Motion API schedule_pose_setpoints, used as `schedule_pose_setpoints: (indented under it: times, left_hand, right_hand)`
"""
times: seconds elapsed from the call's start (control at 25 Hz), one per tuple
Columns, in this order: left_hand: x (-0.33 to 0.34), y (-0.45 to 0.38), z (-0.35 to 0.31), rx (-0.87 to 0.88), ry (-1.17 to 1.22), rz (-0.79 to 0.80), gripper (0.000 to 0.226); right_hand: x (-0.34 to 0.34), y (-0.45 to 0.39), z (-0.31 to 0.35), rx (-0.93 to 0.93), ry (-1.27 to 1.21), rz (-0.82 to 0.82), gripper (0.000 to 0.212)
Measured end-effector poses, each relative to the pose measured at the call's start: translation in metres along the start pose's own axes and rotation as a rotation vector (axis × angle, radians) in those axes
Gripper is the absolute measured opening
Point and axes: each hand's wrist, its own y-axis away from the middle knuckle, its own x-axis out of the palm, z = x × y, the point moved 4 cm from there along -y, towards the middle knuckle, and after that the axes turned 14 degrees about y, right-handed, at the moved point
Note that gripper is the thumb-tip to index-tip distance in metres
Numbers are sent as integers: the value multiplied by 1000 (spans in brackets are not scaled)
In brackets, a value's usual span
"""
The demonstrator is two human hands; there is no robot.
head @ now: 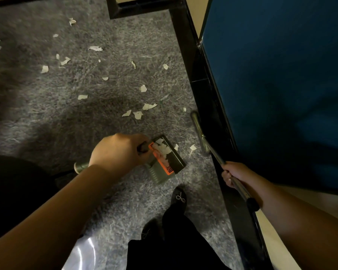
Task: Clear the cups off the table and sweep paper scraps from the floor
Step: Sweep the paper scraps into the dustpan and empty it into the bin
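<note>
Gripping the dustpan (165,158) with your left hand (116,152), your right hand (235,175) curls around the thin metal broom pole (219,158).

Torn white paper scraps (138,114) lie inside the boxy dustpan and beyond it on the shaggy grey carpet (98,117).

The dustpan (164,158) sits on the carpet (47,117) near the middle of the view, with several paper scraps (164,150) lying in it. The left hand (119,152) is at its left end, curled round the handle. To the right, the right hand (232,175) grips a long pole (220,161) whose far end meets what seems to be a broom head (198,129) — close against the table edge (203,90) that runs along the right side. Loose scraps (138,114) lie scattered on the carpet beyond the dustpan and off to the left; one scrap (193,147) lies between dustpan and pole. Below the dustpan, a foot (179,197) rests on the carpet.
</note>
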Motion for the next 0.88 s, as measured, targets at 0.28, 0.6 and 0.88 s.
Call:
schedule_pose_setpoints:
  times: [0.28, 0.6, 0.88]
  left_hand:
    - [0, -11, -14, -4, -37, 6, 24]
    - [-3, -26, -10, -39, -53, 48, 22]
    - [-11, -15, 1, -51, -5, 99, 23]
  right_hand:
    - [40, -13, 14, 50, 89, 183, 28]
    - [50, 31, 17, 34, -31, 285, 11]
    - [46, 32, 23, -90, -75, 173, 13]
